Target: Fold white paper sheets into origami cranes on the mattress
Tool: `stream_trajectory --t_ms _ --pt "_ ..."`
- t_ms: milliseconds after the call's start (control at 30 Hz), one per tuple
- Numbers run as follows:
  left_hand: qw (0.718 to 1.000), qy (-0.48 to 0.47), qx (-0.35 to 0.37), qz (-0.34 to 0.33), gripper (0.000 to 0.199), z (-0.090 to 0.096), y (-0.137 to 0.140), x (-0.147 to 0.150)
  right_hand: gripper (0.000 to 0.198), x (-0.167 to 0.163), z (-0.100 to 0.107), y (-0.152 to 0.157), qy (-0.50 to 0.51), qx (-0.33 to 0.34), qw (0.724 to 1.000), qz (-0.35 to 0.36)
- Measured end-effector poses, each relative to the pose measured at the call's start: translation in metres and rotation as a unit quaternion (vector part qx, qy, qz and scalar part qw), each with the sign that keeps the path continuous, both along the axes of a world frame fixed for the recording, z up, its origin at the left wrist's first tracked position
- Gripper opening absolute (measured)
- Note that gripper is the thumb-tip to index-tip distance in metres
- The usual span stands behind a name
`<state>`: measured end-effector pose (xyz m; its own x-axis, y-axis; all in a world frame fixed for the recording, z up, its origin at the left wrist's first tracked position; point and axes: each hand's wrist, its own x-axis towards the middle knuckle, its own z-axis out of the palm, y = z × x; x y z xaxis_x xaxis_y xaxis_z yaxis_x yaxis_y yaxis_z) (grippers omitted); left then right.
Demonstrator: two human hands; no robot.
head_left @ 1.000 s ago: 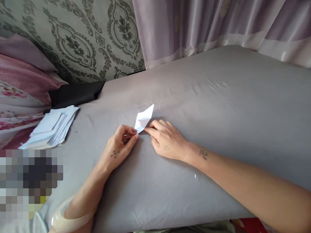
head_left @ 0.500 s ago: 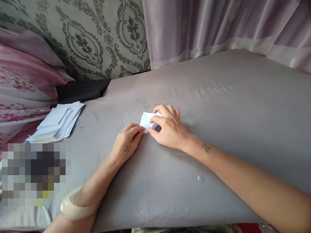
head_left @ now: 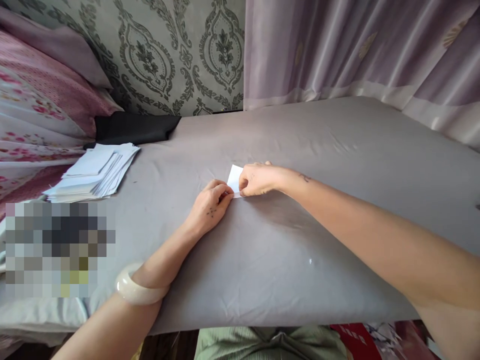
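Note:
A small piece of white paper [head_left: 234, 176] lies on the grey bed sheet [head_left: 262, 270], between my two hands. My left hand [head_left: 213, 204] pinches its lower left edge between thumb and fingers. My right hand [head_left: 258, 179] is closed on the right side of the same paper, covering much of it, with the wrist turned so that the fingertips point down and left. Along the near edge a narrow strip of the paper shows between both thumbs. How the paper is folded under the right hand is hidden.
To the left lies a stack of white paper sheets [head_left: 93, 170], with a black folded item [head_left: 137, 128] behind it. A blurred-out patch [head_left: 56, 250] covers something nearer. Pink floral fabric [head_left: 41, 115] hangs at left, a mauve curtain [head_left: 318, 50] at the back. A tiny white scrap [head_left: 310, 261] lies nearby.
My right hand has rolled over, its fingers now curled down at the paper's near edge rather than spread across it. My left hand keeps its pinch. The camera view has shifted slightly.

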<state>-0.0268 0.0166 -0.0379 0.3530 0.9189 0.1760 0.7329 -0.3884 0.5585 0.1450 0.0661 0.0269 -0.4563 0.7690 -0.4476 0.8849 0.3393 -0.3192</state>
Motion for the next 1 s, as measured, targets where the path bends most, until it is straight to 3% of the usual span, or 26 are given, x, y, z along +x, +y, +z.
stream_trajectory --t_ms 200,333,600,667,733,800,867,1000 --pt "1.0 0.004 -0.003 -0.006 0.017 0.002 -0.001 -0.001 0.012 -0.009 0.008 -0.006 -0.06 -0.004 0.998 0.028" --pt "1.0 0.014 0.004 -0.006 0.017 -0.001 -0.001 -0.003 0.018 -0.016 0.016 -0.006 -0.109 -0.019 0.994 0.009" --pt "0.996 0.048 0.058 -0.055 0.028 -0.01 0.0 -0.006 0.018 -0.022 0.008 0.017 -0.133 -0.02 0.99 -0.038" --pt "0.993 0.074 0.067 -0.071 0.032 -0.01 0.0 -0.006 0.013 -0.016 0.009 0.014 -0.094 -0.008 0.994 -0.055" --pt "0.99 0.092 0.068 -0.078 0.035 -0.01 -0.001 -0.007 0.014 -0.006 0.007 0.002 0.009 0.067 0.994 -0.088" --pt "0.989 0.105 0.072 -0.08 0.037 -0.01 -0.002 -0.006 0.014 0.009 -0.001 -0.019 0.115 0.23 0.956 -0.142" --pt "0.986 0.12 0.081 -0.08 0.039 -0.01 -0.002 -0.006 0.016 0.023 -0.014 -0.042 0.135 0.307 0.924 -0.185" --pt "0.98 0.142 0.096 -0.097 0.042 -0.01 -0.001 -0.006 0.024 0.038 -0.045 -0.071 0.19 0.198 0.95 -0.152"
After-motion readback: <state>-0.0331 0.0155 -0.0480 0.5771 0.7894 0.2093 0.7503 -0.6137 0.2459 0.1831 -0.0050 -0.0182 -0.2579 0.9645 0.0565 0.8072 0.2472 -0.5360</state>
